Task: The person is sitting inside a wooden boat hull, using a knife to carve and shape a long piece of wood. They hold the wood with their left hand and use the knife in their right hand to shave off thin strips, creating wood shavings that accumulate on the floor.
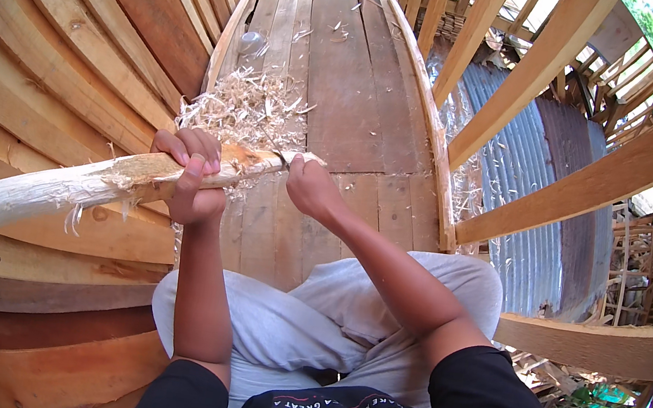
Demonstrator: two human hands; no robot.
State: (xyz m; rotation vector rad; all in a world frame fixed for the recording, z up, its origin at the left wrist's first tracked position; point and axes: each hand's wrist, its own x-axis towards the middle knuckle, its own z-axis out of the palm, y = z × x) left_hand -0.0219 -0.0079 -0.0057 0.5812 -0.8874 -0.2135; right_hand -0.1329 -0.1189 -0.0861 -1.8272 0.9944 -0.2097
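A long peeled wooden pole [52, 195] slants in from the left edge. Its near surface is pale and rough, with thin curls of wood hanging off it. My left hand [195, 173] is closed round the pole, the thumb lying across the top. Close to the pole's right end, my right hand [312, 187] is closed in a fist. A thin dark knife blade [283, 158] shows beside that fist, lying across the pole; its handle is hidden in the fingers.
Wood shavings [244, 105] lie heaped on the plank floor [364, 117] beyond the pole. A clear round container [252, 44] stands further off. Stacked boards [53, 74] form the left side. Wooden rails [578, 193] and corrugated metal sheets [510, 146] lie to the right.
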